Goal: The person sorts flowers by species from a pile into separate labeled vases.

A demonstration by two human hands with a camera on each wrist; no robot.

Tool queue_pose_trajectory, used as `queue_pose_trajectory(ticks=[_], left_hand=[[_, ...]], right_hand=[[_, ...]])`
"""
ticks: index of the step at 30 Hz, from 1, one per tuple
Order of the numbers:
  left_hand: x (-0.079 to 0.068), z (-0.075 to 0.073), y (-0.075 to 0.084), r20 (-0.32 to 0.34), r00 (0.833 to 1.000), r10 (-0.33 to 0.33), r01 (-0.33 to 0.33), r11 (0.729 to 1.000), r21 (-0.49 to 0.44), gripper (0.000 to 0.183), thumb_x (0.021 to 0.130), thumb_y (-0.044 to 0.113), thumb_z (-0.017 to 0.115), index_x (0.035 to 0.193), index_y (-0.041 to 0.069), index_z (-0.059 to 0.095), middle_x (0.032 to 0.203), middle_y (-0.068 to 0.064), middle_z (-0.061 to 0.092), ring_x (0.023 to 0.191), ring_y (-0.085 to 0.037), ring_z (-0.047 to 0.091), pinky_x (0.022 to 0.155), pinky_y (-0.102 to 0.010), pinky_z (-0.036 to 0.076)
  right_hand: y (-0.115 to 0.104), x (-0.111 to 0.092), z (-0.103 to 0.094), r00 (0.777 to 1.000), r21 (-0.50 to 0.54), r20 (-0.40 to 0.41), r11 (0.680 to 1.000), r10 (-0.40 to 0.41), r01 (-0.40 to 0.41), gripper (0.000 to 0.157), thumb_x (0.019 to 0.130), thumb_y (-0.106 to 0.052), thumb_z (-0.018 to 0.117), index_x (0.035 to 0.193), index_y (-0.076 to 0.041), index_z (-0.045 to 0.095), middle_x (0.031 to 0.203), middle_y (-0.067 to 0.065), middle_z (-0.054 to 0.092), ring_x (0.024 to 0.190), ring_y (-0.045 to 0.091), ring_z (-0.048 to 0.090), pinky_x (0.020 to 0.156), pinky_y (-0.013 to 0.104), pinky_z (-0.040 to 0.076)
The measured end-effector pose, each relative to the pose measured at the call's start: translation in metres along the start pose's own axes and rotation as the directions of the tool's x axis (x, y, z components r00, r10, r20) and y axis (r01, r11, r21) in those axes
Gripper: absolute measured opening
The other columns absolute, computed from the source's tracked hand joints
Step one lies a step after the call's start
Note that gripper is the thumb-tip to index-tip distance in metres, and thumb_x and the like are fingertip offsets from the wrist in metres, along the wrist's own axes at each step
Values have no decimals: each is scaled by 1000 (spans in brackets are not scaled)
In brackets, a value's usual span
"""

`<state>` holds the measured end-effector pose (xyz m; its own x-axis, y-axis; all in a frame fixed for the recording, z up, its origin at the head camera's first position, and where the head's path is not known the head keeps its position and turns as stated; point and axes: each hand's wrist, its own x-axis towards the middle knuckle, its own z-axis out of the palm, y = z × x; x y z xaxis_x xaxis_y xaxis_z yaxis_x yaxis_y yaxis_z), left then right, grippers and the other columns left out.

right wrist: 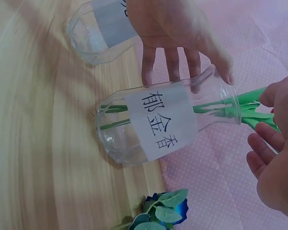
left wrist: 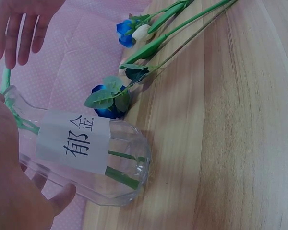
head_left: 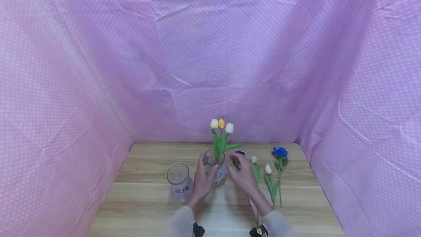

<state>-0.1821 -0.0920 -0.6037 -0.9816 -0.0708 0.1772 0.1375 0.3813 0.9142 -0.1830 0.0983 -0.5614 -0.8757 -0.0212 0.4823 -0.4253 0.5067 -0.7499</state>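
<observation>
**Three tulips in a vase, left hand hanging on to it**

So nearest were two pale sleeves [head_left: 180,222], with the loose stems trailing off to the right on the wood-look surface [head_left: 148,156]. Just past the cuffs, the left grip [head_left: 204,181] was curled round a clear vase [head_left: 219,175] with a white handwritten label. The right grip [head_left: 242,174] was loose, fingers relaxed near the rim; couldn't tell if they actually touched the stems.

Off to the left stood another labelled vase [head_left: 181,190], well apart from the loose flowers. On the right lay a white tulip [head_left: 268,169] and a pale pink tulip [head_left: 254,160], then a blue rose [head_left: 280,152] and a dark blue flower [head_left: 240,153] partly hidden behind the right hand.

The three tulips [head_left: 222,123] (cream, yellow, white) poked up out of the held vase, stems inside it. Behind everything hung pink-purple dotted cloth [head_left: 210,65].
</observation>
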Motion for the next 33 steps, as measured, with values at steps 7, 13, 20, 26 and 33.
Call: queue_pose_trajectory(ticks=[7, 13, 20, 26, 33], left_hand=[[-1, -1, 0, 7, 1000, -24, 24, 1000, 0, 80, 112, 49, 69, 178, 32, 26, 177, -17, 48, 160, -43, 52, 129, -76, 44], [-1, -2, 0, 12, 1000, -25, 25, 1000, -6, 81, 112, 50, 68, 178, 32, 26, 177, -16, 48, 160, -43, 51, 127, -76, 46], [-1, -2, -1, 17, 1000, -22, 22, 1000, -8, 80, 112, 52, 67, 178, 32, 26, 177, -15, 49, 160, -42, 51, 127, -76, 46], [0, -1, -1, 19, 999, -30, 30, 1000, -8, 79, 113, 52, 66, 178, 33, 26, 178, -16, 47, 161, -43, 51, 128, -77, 44], [1, -1, -1, 22, 999, -42, 42, 999, -4, 79, 113, 54, 65, 178, 34, 25, 179, -16, 46, 161, -43, 50, 128, -78, 43]], right_hand=[[5, -15, -9, 998, 29, 30, 998, 62, -63, 45, 97, -5, 87, 139, -1, 71, 131, 14, 80, 122, 34, 77, 110, 55, 65], [13, -29, -17, 978, -41, 77, 980, 196, -193, 53, 100, -16, 87, 148, -8, 67, 142, 11, 77, 131, 33, 72, 116, 57, 61], [27, -44, -25, 935, -57, 116, 943, 334, -329, 64, 101, -26, 86, 158, -14, 60, 155, 13, 70, 142, 40, 67, 123, 64, 56], [43, -59, -34, 890, -76, 129, 900, 436, -430, 73, 102, -34, 85, 164, -13, 53, 162, 17, 64, 147, 43, 63, 122, 66, 55], [61, -76, -46, 866, -61, 148, 879, 477, -474, 75, 104, -31, 83, 167, -9, 48, 165, 21, 59, 147, 48, 61, 120, 69, 55]])
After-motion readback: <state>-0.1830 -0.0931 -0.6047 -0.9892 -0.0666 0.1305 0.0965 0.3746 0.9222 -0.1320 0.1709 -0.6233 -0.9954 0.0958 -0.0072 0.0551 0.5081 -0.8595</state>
